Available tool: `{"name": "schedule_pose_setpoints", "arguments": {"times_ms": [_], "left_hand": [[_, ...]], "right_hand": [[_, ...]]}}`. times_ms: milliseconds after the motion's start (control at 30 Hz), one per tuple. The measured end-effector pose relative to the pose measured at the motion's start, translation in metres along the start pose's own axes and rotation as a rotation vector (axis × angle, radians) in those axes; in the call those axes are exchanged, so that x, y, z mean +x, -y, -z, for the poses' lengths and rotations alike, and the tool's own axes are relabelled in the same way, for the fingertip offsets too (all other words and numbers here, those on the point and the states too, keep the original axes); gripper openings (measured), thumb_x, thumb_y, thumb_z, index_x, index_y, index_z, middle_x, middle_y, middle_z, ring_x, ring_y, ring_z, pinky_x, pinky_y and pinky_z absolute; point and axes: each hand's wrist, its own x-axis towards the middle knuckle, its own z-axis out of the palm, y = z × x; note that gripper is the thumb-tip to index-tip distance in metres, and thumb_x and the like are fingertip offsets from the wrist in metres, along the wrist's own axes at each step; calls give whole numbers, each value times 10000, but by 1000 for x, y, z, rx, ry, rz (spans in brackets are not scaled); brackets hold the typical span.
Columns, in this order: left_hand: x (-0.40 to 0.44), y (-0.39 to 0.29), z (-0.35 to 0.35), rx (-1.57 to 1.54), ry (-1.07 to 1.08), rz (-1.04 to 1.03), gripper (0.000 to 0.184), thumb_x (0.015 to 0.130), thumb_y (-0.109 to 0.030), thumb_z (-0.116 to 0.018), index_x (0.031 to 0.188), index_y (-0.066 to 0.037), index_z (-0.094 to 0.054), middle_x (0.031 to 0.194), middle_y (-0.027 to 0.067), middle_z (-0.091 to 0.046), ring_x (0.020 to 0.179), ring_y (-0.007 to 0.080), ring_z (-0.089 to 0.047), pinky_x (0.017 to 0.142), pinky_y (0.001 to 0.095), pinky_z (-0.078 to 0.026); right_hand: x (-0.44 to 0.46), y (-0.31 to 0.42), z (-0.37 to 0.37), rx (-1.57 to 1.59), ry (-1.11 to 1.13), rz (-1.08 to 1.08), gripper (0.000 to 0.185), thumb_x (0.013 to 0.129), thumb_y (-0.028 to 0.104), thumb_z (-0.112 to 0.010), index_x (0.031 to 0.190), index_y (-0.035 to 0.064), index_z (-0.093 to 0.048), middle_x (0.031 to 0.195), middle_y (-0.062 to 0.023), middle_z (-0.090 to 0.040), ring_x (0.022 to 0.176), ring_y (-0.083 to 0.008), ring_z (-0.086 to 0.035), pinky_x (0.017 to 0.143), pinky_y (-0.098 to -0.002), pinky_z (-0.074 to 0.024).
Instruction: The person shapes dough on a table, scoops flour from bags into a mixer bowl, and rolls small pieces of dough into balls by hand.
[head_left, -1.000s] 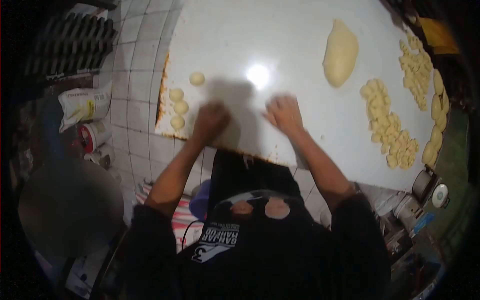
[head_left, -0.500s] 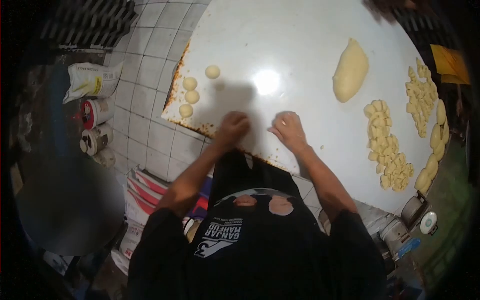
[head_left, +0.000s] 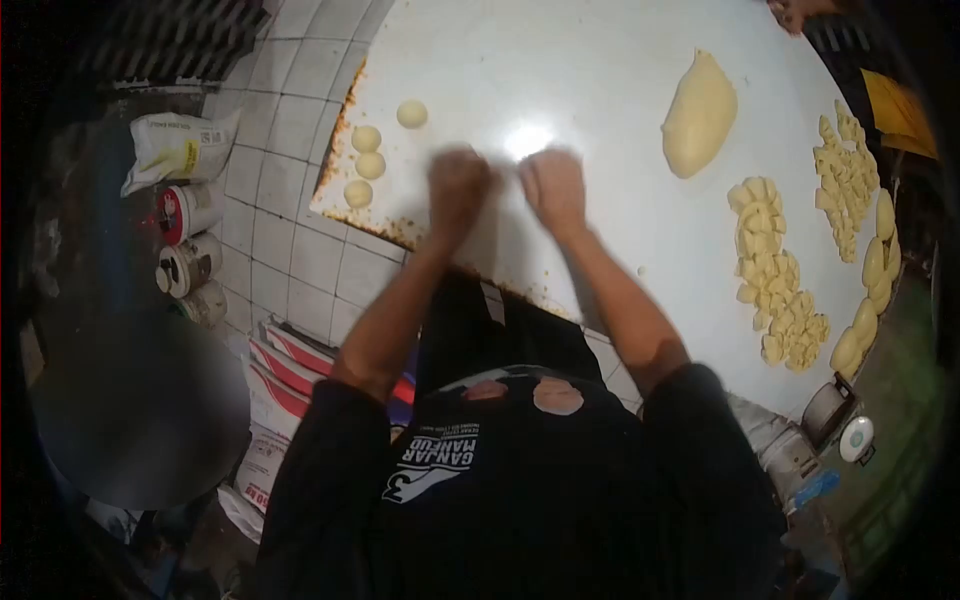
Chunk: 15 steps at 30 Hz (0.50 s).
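Observation:
Both hands work over the white tabletop [head_left: 600,60], near its front edge. My left hand [head_left: 460,198] is curled downward and smeared by motion, to the right of several smooth round dough balls [head_left: 370,165]. Close beside it, with a narrow gap between, my right hand [head_left: 555,190] is also closed, knuckles up. Whatever lies under the palms is hidden from above. A large oval dough lump [head_left: 700,115] rests to the right of the hands, touched by neither.
Cut dough pieces [head_left: 770,280] lie in a pile at the right, with more dough pieces [head_left: 842,180] beyond. Long dough rolls [head_left: 865,335] line the right edge. Rusty stains mark the table's left corner. Tubs [head_left: 190,265] and a sack [head_left: 180,150] stand on the floor. Another person's hand [head_left: 790,12] shows at the top right.
Both hands have moved away from my body across the tabletop and closer together. The right hand's thumb, seen sticking out before, is now tucked out of sight. The view has shifted slightly.

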Motion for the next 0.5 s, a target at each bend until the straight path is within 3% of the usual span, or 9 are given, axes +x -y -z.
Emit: {"name": "schedule_pose_setpoints", "arguments": {"times_ms": [33,100,133,200,267,333,400,433,500], "left_hand": [[-6,-6,0,-68,1,-81,146,847,-141,-712,890,-78,-588,971,125,-591,944,358,-558,846,489,-440],[-12,6,20,-155,-18,-120,144,854,-154,-704,893,-82,-585,977,122,-582,948,350,-547,850,481,-424],[-17,29,23,66,86,-69,164,848,-170,-702,917,-82,-582,977,117,-584,954,343,-552,847,475,-435],[-12,26,32,400,280,14,175,849,-194,-688,914,-79,-573,974,104,-590,974,330,-556,832,462,-444],[-3,-4,43,87,69,144,485,817,-160,-765,1219,-9,-540,1207,179,-565,1146,353,-538,964,456,-449],[-15,-6,48,-87,-40,202,656,800,-137,-799,1355,13,-484,1302,213,-535,1217,355,-523,1018,455,-443],[-33,2,58,-378,11,454,945,763,-96,-849,1519,10,-293,1424,246,-452,1303,346,-485,1085,434,-416],[-31,-2,63,-372,26,461,945,763,-96,-849,1519,10,-293,1424,246,-452,1303,346,-485,1085,434,-416],[-28,-7,66,-289,66,442,938,769,-77,-841,1520,14,-287,1396,235,-477,1289,325,-499,1060,419,-433]], "right_hand": [[-28,7,-1,-18,-121,160,124,909,161,-613,926,38,-618,797,-157,-602,839,-365,-587,813,-462,-457],[-60,14,6,302,-200,155,138,925,144,-568,979,26,-615,767,-158,-632,859,-371,-617,832,-462,-482],[-42,5,0,306,-205,158,138,925,144,-568,979,26,-615,767,-158,-632,859,-371,-617,832,-462,-482],[-29,3,-3,604,19,-159,276,957,207,-571,1160,21,-583,1003,-154,-666,950,-325,-629,907,-433,-480],[-22,16,13,990,59,-497,391,978,201,-549,1300,-18,-524,1185,-164,-688,1030,-275,-646,956,-412,-485],[-47,-7,4,893,-120,-251,472,1000,223,-547,1391,-26,-459,1255,-162,-672,1064,-234,-646,961,-381,-490],[-78,3,12,1450,-98,-591,553,1040,305,-526,1463,-16,-369,1309,-143,-659,1172,-206,-624,982,-336,-488],[-68,8,12,1458,-101,-607,553,1040,305,-526,1463,-16,-369,1309,-143,-659,1172,-206,-624,982,-336,-488],[-41,24,17,1030,21,-460,568,1021,287,-588,1453,-20,-387,1354,-103,-644,1227,-219,-608,1039,-316,-459]]}}
